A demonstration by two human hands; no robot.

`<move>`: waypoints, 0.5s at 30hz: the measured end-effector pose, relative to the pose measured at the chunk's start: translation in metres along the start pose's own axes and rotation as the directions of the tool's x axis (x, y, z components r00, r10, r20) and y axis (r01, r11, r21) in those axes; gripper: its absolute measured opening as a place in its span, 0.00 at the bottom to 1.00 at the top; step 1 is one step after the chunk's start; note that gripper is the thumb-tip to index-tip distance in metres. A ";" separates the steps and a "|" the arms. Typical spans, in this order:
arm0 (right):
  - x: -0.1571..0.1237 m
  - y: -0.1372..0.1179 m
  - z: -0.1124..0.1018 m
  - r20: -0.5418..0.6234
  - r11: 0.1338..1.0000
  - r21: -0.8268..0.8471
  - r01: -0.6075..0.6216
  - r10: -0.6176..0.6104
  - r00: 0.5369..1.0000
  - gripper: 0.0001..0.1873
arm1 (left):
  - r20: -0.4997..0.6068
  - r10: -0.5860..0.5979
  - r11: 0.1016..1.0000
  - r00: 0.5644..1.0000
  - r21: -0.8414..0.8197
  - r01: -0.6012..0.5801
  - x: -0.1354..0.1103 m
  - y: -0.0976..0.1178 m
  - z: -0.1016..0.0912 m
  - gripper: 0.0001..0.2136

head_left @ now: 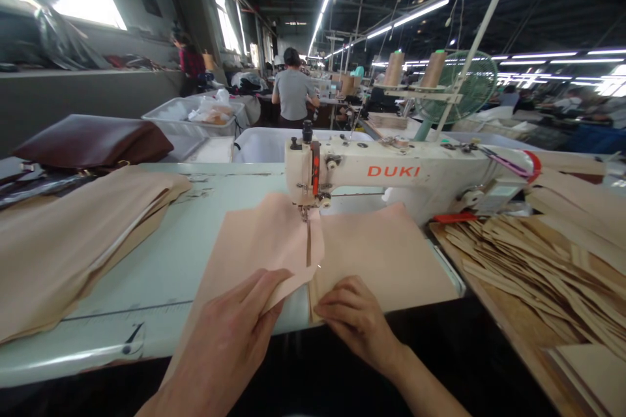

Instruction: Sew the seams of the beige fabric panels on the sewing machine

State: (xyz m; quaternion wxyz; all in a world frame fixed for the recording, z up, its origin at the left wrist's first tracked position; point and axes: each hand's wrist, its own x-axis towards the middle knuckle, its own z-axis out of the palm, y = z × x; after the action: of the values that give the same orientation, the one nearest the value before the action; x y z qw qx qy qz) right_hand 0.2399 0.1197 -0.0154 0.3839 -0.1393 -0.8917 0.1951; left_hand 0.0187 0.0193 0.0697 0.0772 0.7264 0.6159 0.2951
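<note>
Under the needle of a white sewing machine (386, 169) lie two beige sheets, perhaps leather or fabric. My left hand (235, 319) pinches the near edge of the left sheet (264, 234), thumb below and fingers on top. My right hand (359, 316) has its fingers curled onto the near left edge of the right sheet (381, 254), beside a folded strip there. A dark narrow slot shows between the sheets, just in front of the presser foot (304, 212). The fingertips of my right hand are partly hidden.
Stacked beige pieces (73, 241) lie on the pale green table (147, 280) at left, with a brown leather bag (88, 140) behind. At right, many beige strips (538, 273) cover a wooden board (513, 332). A person (293, 91) sits farther back, beyond a white bin (254, 143).
</note>
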 end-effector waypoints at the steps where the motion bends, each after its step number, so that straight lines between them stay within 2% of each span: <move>1: 0.000 0.000 0.001 -0.002 1.000 -0.006 0.005 -0.005 1.000 0.13 | -0.001 0.003 1.000 1.000 0.003 -0.003 0.000 0.000 0.001 0.12; 8: 0.002 -0.005 0.001 -0.001 0.998 -0.066 0.021 -0.021 1.000 0.12 | -0.032 0.033 0.998 0.999 0.058 -0.031 0.000 -0.001 0.006 0.10; 12: -0.001 -0.006 0.002 0.012 0.990 -0.126 0.064 -0.063 0.998 0.04 | 0.047 0.162 0.976 0.986 0.143 -0.167 -0.013 -0.003 0.019 0.10; 15: -0.005 -0.004 0.006 -0.013 0.985 -0.147 0.086 -0.089 0.996 0.11 | 0.077 0.247 0.938 0.966 0.233 -0.258 -0.023 -0.006 0.036 0.16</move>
State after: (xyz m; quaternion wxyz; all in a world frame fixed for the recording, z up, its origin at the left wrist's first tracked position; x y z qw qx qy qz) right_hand 0.2384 0.1128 -0.0197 0.3894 -0.1295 -0.9051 0.1110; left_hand 0.0307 0.0084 0.0301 -0.0358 0.8100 0.5469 0.2087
